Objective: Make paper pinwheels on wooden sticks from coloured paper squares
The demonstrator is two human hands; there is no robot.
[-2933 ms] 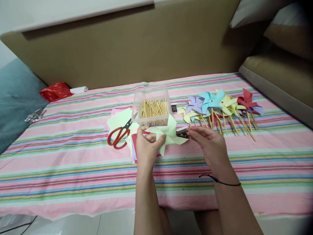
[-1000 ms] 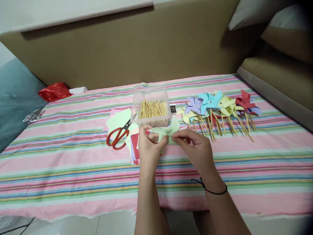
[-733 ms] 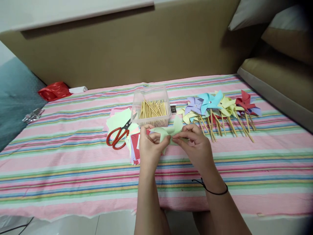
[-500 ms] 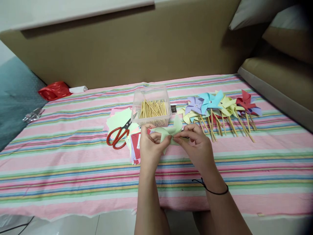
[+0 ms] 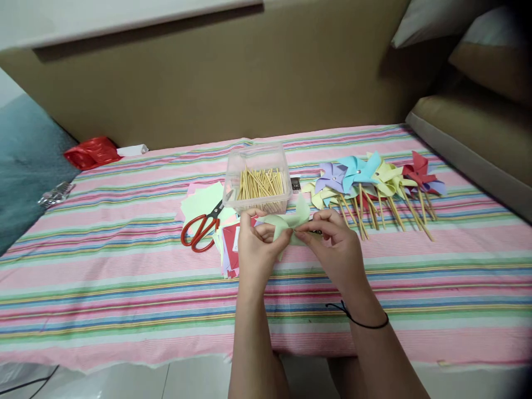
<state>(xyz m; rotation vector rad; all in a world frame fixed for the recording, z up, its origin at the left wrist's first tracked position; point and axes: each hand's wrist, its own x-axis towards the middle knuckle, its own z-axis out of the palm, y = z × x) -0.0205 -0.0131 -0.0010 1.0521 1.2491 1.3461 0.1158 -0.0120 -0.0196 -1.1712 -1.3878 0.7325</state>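
Observation:
Between my two hands is a pale green paper pinwheel (image 5: 302,211) with its blades curled in. My left hand (image 5: 261,244) is closed on its left side, the thumb pressing near the centre. My right hand (image 5: 330,238) pinches at the middle of the pinwheel from the right; whether a small pin sits between the fingertips is too small to tell. Just beyond my hands stands a clear plastic box (image 5: 255,158) full of short wooden sticks (image 5: 261,184). Left of it, red-handled scissors (image 5: 201,230) lie partly on green paper sheets (image 5: 199,202).
Several finished pinwheels on sticks (image 5: 359,170) lie in a pile at the right. A stack of coloured paper (image 5: 230,246) is beside my left hand. A red plastic bag (image 5: 93,153) and a clear packet (image 5: 56,194) are far left. The striped cloth (image 5: 124,332) covers the surface.
Both hands stay in almost the same place on the green pinwheel. Its blades have shifted slightly toward the centre under my fingers.

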